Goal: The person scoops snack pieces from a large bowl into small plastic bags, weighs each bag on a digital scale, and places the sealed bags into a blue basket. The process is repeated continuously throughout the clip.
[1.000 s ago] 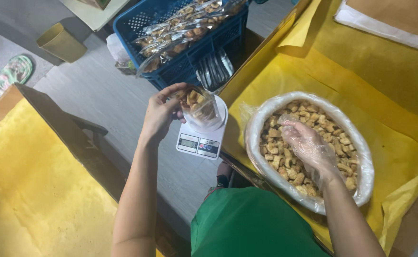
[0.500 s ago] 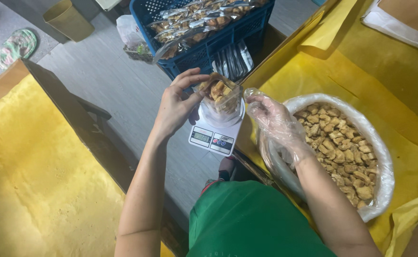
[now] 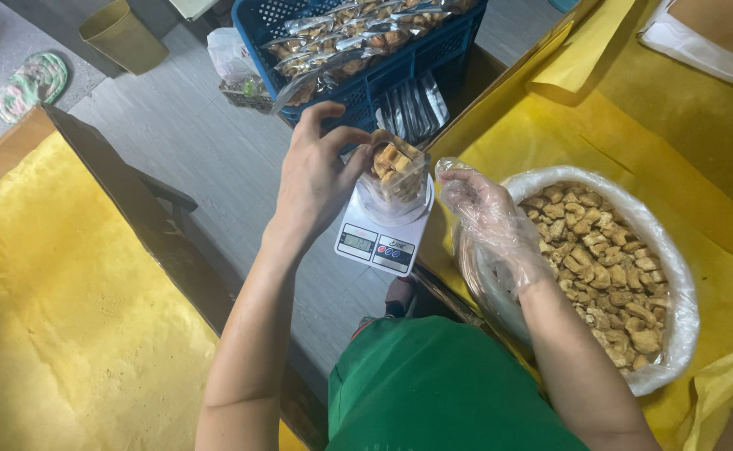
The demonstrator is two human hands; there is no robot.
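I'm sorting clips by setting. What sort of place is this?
Likely a small snack-packing workspace: a kitchen scale with a clear bag on it, a big lined tub of fried pieces, and a blue crate of filled packets.

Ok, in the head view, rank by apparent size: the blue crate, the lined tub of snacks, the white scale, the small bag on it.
1. lined tub
2. blue crate, cropped by the frame, so unsure against the tub
3. white scale
4. small bag

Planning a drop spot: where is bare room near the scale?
Free: grey floor left of the scale; yellow paper above the bowl. Crowded: the left hand holds a bag on the scale, the gloved right hand alongside.
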